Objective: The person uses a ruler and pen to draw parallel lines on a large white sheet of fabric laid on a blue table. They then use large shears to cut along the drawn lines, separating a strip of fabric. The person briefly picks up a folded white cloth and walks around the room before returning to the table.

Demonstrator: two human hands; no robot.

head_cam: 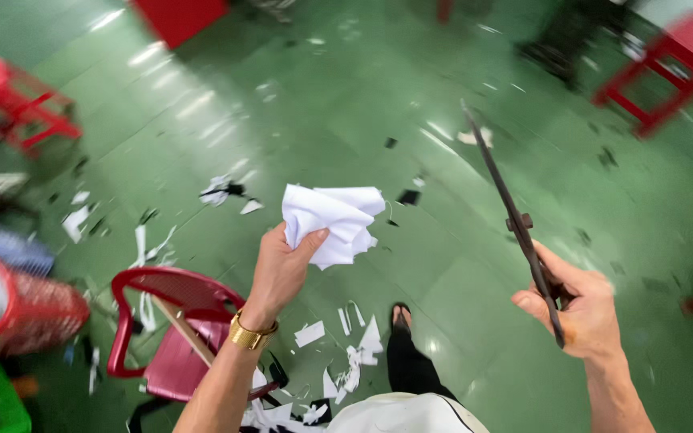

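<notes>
The person stood over the glossy green floor, looking down, with both hands raised in front of them. The left hand, a gold bracelet on its wrist, was pinched around a crumpled bunch of white paper or cloth pieces, thumb on one side and fingers closed behind, holding it up in the air above the floor rather than resting it on anything. The right hand was wrapped tight around the handle end of a long pair of dark metal scissors, blades together and pointing up and away. Below, white offcuts lay scattered near the person's dark sandalled foot, and a red plastic chair stood just beside the left arm. It looked to me like the pause between cuts: the white bunch gathered, the scissors not yet on it. A cut from here would call for opening the blades and bringing bunch and scissors together, since they were well apart.
</notes>
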